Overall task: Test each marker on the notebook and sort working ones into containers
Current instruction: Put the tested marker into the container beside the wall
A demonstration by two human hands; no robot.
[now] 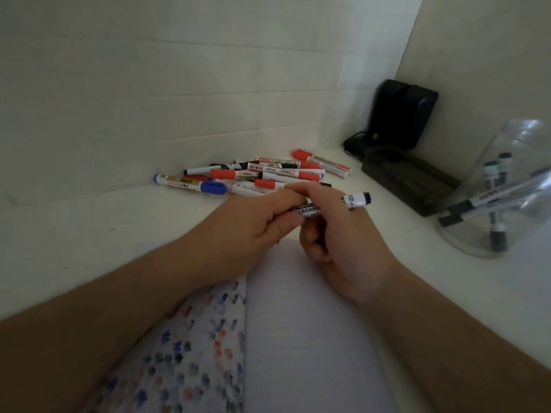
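At frame centre, above the open notebook, the left hand and right hand are both pinching a black whiteboard marker, seemingly pulling its cap for testing

both hands meet over the open notebook: the left hand and right hand each grip one black-tipped whiteboard marker. a marker pile lies at 12 o'clock, a clear container holding markers at 3 o'clock.
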